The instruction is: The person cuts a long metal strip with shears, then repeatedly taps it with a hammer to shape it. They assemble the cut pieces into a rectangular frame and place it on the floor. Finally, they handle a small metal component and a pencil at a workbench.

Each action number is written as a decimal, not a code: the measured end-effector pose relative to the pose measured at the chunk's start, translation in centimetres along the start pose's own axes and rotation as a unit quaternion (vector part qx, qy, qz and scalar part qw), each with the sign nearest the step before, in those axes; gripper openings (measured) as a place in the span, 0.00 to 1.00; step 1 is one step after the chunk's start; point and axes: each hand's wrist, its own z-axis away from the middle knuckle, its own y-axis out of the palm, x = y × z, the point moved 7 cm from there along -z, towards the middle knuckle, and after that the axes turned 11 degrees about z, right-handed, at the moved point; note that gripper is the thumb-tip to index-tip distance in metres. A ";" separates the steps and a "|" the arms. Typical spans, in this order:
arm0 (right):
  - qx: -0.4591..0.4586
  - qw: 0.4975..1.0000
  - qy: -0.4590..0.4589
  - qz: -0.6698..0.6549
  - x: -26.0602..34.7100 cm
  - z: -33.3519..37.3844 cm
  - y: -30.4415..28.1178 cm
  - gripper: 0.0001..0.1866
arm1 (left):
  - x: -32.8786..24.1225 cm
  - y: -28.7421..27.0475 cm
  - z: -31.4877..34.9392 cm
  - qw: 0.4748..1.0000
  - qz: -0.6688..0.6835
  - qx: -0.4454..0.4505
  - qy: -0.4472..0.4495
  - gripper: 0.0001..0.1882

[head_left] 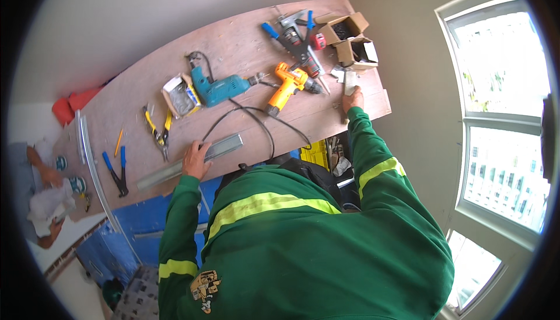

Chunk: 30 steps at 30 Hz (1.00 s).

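My left hand (196, 160) is closed over a galvanized metal channel (225, 145) lying along the near edge of the wooden bench. At the bench's right end, my right hand (353, 99) grips a small pale flat piece (350, 81); its exact kind is unclear. Left of that hand lies an orange cordless drill (286, 88). A teal corded drill (224, 90) rests farther left, its black cable looping toward the near edge. Yellow-handled snips (156, 130) and a blue-handled hand tool (119, 174) lie beyond my left hand.
Two open cardboard boxes (357, 53) stand at the far right corner near a red tape measure (318, 42) and blue-handled tools (287, 41). A small box (181, 96) holds metal pieces. A yellow container (315, 155) sits below the bench. Another person (44, 186) is at left.
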 end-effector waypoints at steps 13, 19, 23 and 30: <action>0.030 0.992 0.078 0.095 0.4 6.6 -3.2 0.46 | -3.6 -10.8 2.3 0.981 -0.020 -0.191 0.003 0.33; 0.018 0.991 0.066 0.118 2.3 8.2 -4.1 0.44 | -7.1 -18.7 5.9 0.955 0.013 -0.296 0.019 0.35; 0.012 0.991 0.064 0.118 3.2 7.5 -4.8 0.43 | -10.4 -22.5 8.3 0.952 0.008 -0.304 0.032 0.38; -0.019 0.996 0.014 0.081 7.1 6.9 -5.8 0.42 | -10.6 -16.0 5.7 0.986 -0.054 -0.144 0.068 0.36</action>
